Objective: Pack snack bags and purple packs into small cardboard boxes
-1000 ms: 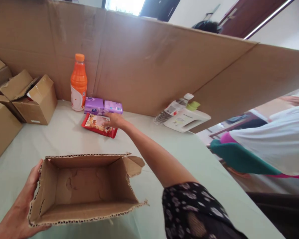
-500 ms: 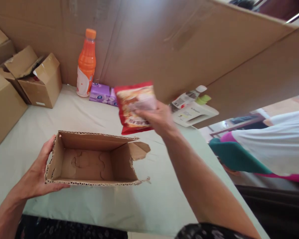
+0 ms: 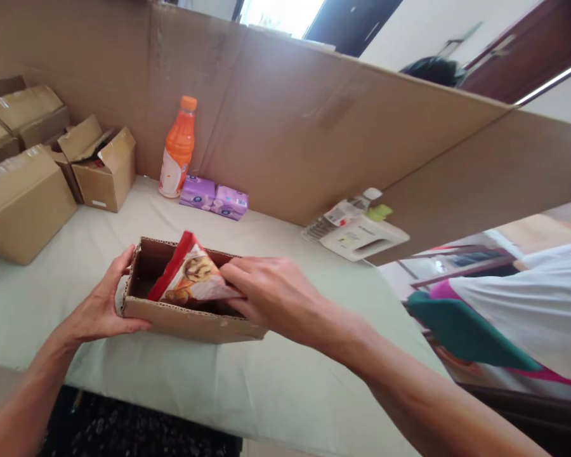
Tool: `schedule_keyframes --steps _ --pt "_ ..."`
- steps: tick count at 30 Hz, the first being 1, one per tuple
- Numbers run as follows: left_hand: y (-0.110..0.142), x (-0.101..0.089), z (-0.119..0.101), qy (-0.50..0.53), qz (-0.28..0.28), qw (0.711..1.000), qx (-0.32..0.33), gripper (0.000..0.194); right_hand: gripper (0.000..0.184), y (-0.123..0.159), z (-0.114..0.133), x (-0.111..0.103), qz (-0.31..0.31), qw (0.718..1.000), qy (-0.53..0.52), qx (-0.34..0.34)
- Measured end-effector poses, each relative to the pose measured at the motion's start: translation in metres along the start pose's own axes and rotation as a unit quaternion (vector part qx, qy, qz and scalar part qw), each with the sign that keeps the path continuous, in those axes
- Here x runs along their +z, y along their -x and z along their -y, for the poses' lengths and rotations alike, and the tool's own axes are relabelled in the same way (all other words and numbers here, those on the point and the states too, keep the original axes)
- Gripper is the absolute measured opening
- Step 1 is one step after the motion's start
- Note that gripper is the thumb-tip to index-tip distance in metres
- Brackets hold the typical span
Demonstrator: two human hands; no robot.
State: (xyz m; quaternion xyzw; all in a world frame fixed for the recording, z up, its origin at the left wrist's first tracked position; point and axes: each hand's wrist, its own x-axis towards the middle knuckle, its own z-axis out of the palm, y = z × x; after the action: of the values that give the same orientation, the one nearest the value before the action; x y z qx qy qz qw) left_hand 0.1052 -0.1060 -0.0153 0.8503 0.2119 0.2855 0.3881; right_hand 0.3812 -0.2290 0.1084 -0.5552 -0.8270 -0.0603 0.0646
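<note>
A small open cardboard box [image 3: 185,320] sits on the pale green table near me. My left hand [image 3: 102,304] grips its left end, fingers wrapped round the corner. My right hand [image 3: 271,295] is closed on a red snack packet [image 3: 190,279], which sits tilted inside the box with its top corner sticking above the rim. An orange drink bottle [image 3: 177,149] and two purple packets [image 3: 213,198] stand against the cardboard wall at the back.
Several brown cartons [image 3: 23,200] are stacked at the left, one [image 3: 103,168] with flaps open. A clear water bottle [image 3: 342,212] and a white item [image 3: 364,238] lie at the back right. A tall cardboard screen [image 3: 314,127] rings the table. Another person in white [image 3: 528,304] is at the right.
My right hand took the red packet off the table by the purple packets, lifted it and brought it down into the box. My left hand stayed on the box's left end.
</note>
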Motion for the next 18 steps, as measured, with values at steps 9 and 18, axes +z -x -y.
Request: schedule_keyframes --steps 9,18 --pt "-0.006 0.000 0.002 -0.004 -0.002 0.999 0.040 0.114 0.034 -0.016 -0.023 0.015 0.208 0.935 -0.284 -0.047" --pt "0.012 0.000 -0.003 -0.053 -0.061 0.996 0.033 0.098 0.021 0.087 -0.023 0.003 -0.171 0.939 -0.212 0.209"
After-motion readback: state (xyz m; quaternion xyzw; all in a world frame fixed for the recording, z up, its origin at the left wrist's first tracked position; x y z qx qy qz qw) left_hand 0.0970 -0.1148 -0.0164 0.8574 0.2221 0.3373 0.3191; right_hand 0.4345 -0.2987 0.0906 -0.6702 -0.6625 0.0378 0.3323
